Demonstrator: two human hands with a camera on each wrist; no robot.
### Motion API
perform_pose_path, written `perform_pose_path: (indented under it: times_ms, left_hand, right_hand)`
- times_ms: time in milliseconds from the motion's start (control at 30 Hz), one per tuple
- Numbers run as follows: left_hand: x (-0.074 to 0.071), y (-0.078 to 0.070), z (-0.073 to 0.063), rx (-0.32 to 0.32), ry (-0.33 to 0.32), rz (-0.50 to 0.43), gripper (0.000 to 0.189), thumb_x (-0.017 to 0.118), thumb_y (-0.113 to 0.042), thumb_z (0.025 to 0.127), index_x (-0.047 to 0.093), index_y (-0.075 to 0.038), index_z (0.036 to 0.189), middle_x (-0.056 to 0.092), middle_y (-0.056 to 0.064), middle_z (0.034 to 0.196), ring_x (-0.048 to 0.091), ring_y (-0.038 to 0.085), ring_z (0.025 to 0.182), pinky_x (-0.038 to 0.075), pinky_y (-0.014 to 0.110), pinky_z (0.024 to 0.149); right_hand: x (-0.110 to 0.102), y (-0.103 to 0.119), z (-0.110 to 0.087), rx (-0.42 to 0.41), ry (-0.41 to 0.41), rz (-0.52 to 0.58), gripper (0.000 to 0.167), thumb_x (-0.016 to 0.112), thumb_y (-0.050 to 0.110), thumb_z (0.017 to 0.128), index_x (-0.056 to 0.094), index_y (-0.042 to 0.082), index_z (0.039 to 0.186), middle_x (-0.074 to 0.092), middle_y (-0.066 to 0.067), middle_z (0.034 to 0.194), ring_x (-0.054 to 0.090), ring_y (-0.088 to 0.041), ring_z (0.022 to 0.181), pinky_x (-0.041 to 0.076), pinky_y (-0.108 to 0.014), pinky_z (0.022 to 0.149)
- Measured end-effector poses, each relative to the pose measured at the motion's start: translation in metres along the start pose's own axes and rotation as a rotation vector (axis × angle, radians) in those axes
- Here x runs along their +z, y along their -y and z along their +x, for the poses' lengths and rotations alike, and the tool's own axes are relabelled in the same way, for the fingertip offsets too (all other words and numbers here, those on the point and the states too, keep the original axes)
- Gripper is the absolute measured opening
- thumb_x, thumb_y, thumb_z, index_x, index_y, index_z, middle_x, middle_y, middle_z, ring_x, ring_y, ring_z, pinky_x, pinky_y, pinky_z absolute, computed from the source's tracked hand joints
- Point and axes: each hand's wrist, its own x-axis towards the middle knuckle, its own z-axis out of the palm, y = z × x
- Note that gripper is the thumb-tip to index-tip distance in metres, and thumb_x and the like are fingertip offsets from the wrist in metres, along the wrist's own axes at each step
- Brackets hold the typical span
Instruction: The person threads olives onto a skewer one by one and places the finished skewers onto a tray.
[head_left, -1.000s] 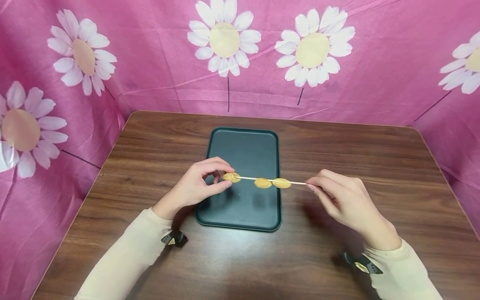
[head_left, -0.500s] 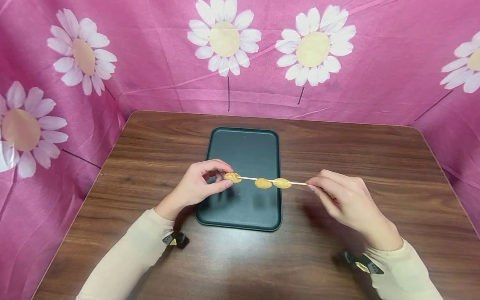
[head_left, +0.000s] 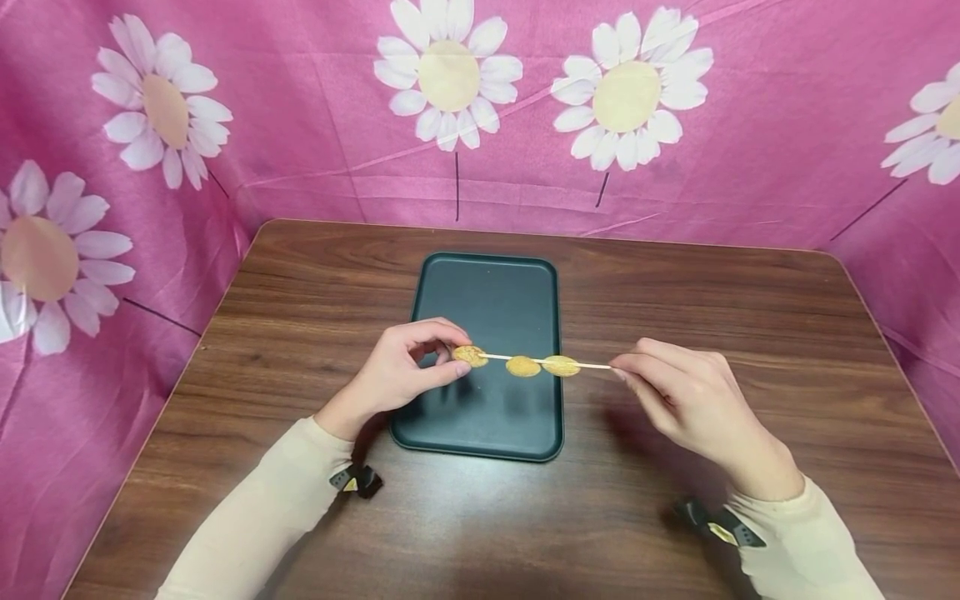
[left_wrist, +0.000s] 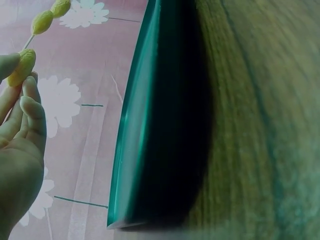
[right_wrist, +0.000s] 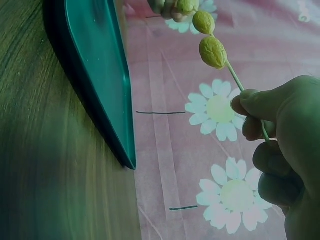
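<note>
A thin pale skewer (head_left: 594, 366) lies nearly level above the dark tray, with three yellow, wrinkled, oval dried fruits along it. My left hand (head_left: 408, 364) pinches the leftmost dried fruit (head_left: 470, 357) between thumb and fingers, at the skewer's left end. A length of bare stick separates it from the middle dried fruit (head_left: 522, 367), which sits close beside the right-hand dried fruit (head_left: 560, 367). My right hand (head_left: 693, 408) pinches the skewer's right end; in the right wrist view the stick's tail (right_wrist: 265, 131) runs down past the thumb into the curled fingers.
The dark green rectangular tray (head_left: 487, 292) lies on the brown wood-grain table (head_left: 675, 283), under the skewer. A pink cloth (head_left: 517, 192) printed with white daisies hangs behind the table and along its sides. Dark bands are worn at both wrists.
My left hand has edged right with its dried fruit, narrowing the gap to the middle one. The skewer and its other two fruits have shifted very slightly left.
</note>
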Motion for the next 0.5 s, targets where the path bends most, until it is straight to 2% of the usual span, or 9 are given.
perform_pose_path:
  times_ms: [500]
  left_hand:
    - [0.0028,-0.0029,0.0004,-0.012,0.004,0.002,0.024,0.081,0.013,0.085,0.078,0.005,0.108,0.075,0.020,0.106,0.061,0.011,0.081,0.052,0.024,0.072]
  right_hand:
    - [0.0050,0.0013,0.0028,-0.010,0.002,0.019,0.037,0.053,0.025,0.114,0.078,0.004,0.097,0.065,0.005,0.081,0.047,-0.002,0.059,0.036,-0.019,0.049]
